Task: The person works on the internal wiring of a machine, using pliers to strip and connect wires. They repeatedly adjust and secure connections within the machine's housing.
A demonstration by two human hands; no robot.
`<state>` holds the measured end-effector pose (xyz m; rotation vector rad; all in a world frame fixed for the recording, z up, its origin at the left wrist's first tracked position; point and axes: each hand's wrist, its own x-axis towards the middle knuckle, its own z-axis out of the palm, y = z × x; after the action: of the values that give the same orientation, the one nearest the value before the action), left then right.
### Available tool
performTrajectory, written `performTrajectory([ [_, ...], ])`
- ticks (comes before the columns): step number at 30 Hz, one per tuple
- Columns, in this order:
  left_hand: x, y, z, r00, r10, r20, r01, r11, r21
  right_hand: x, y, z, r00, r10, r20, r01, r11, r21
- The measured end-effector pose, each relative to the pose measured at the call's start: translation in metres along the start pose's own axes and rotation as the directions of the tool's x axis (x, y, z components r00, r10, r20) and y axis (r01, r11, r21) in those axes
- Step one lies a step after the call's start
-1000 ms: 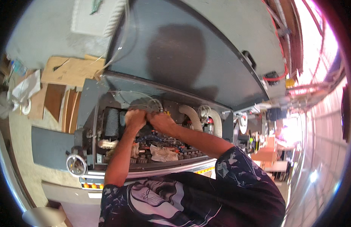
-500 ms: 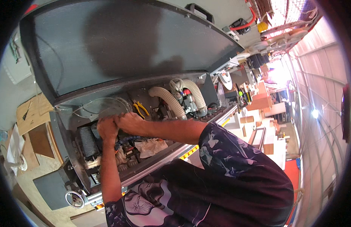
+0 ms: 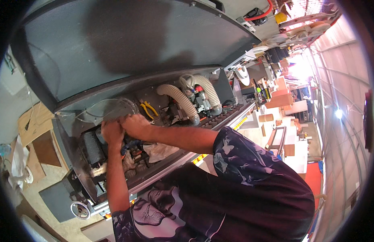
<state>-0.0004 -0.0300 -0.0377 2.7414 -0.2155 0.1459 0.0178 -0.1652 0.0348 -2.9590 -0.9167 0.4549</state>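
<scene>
My left hand (image 3: pixel 112 131) and my right hand (image 3: pixel 134 127) meet, fingers curled, inside an open grey machine housing (image 3: pixel 68 133); what they grip is hidden. Just behind them run clear looped tubes (image 3: pixel 96 104). Beside my left hand lies a dark cylindrical part (image 3: pixel 91 147). Yellow-handled pliers (image 3: pixel 148 109) rest behind my right hand. A crumpled pale cloth (image 3: pixel 158 152) sits among dark mechanisms under my right forearm. Farther right, two ribbed cream hoses (image 3: pixel 183 103) curve over machine parts.
The large raised lid (image 3: pixel 114 40) stands behind the housing. A handwheel (image 3: pixel 80 209) is at its near left end. Boards (image 3: pixel 35 119) lean at the left. Stacked panels and boxes (image 3: pixel 281 97) line the workshop at the right, under a high roof (image 3: pixel 336 60).
The head view has swung rightward since a second ago, so the machine sits tilted and more hoses and pliers show. My hands stay together at about the same place in the housing.
</scene>
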Motion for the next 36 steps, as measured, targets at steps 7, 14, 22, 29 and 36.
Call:
performTrajectory([
  [7, 0.002, -0.007, 0.000, 0.994, 0.003, -0.105, -0.016, 0.993, -0.117, 0.018, 0.020, -0.049, 0.994, -0.089, 0.067, 0.095, 0.992, -0.085],
  [14, 0.002, -0.007, -0.004, 0.975, -0.027, 0.220, 0.055, 0.991, -0.125, 0.028, 0.035, -0.053, 0.971, -0.233, -0.045, 0.237, 0.943, 0.232],
  [22, 0.005, 0.006, -0.021, 0.991, -0.132, 0.028, 0.135, 0.955, -0.265, 0.020, 0.057, -0.052, 0.954, -0.200, -0.222, 0.284, 0.835, 0.471],
  [29, 0.009, -0.023, -0.086, 0.984, -0.008, -0.177, -0.031, 0.975, -0.220, 0.035, 0.060, -0.046, 0.970, 0.012, -0.244, 0.145, 0.773, 0.617],
  [36, -0.010, -0.042, -0.064, 0.997, -0.078, -0.001, 0.076, 0.979, -0.188, 0.054, 0.048, -0.013, 0.963, -0.268, -0.028, 0.265, 0.923, 0.278],
])
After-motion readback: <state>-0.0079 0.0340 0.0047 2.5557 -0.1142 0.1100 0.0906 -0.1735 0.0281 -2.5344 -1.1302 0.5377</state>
